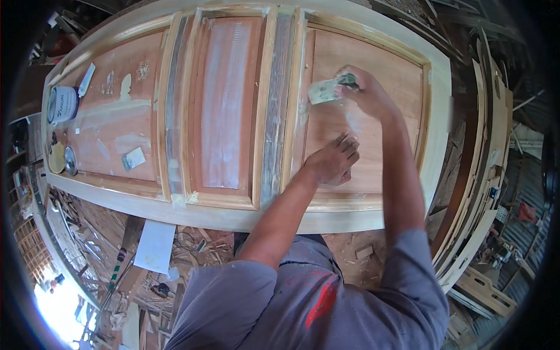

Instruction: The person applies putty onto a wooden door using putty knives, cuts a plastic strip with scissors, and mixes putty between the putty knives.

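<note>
My right hand is closed around the dark green handle of a putty knife. Its wide pale blade, smeared with filler and slightly blurred, points left over the right panel of a wooden door. Below it, my left hand rests on the same panel, fingers loosely bent and apart, with nothing visible in them. A whitish smear shows on the wood between the two hands. Pale filler marks the middle panel and the door's frame strips.
On the left panel lie a labelled can, a white tube, a round lid and a filler-smeared flat piece. Long boards stand at the right. Wood scraps and a white sheet lie below the front edge.
</note>
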Demonstrator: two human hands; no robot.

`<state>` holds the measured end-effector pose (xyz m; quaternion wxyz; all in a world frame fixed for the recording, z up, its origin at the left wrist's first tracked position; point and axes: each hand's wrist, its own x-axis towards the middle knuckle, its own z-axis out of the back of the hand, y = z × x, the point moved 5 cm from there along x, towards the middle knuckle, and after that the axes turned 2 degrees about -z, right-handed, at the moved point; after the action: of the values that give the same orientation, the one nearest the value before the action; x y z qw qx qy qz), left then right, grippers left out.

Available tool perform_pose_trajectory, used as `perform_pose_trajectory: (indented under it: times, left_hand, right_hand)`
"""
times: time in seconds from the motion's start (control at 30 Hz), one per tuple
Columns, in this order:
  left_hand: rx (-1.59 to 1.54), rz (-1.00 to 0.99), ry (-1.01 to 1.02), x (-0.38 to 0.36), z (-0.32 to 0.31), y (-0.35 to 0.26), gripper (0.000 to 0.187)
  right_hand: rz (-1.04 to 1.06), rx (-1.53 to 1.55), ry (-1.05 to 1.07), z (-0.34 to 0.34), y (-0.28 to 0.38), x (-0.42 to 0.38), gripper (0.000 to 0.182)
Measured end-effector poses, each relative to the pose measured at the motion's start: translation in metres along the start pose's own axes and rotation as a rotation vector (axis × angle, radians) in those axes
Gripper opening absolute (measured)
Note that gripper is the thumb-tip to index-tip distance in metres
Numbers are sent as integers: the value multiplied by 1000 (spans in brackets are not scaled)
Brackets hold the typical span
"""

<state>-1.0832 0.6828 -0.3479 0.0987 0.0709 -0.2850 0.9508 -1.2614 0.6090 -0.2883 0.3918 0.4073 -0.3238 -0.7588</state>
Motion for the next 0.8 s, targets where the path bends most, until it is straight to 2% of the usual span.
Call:
perform_pose_trajectory:
  times: [0.07, 0.17, 0.27, 0.47, 0.57, 0.67, 0.8]
  left_hand:
    - [0, -1, -25, 0, 2, 1, 52]
    - [10, 14, 5, -2, 2, 1, 50]
    - [32, 20, 30, 1, 0, 0, 50]
    - [44, 28, 63, 2, 2, 0, 47]
    - [29, 33, 61, 3, 3, 2, 46]
    - [11, 35, 60, 1, 1, 0, 45]
    - [35, 28, 32, 0, 0, 1, 44]
  right_hand:
    - [21, -46, 305, -2, 5, 36, 32]
    - [62, -137, 520, -16, 12, 75, 39]
    - [124, -361, 522, -28, 18, 100, 46]
    - [99, -440, 526, -39, 38, 109, 58]
    - [36, -407, 676, -50, 45, 110, 58]
    - [75, -427, 624, -56, 49, 108, 54]
    - [73, -416, 656, -51, 56, 109, 45]
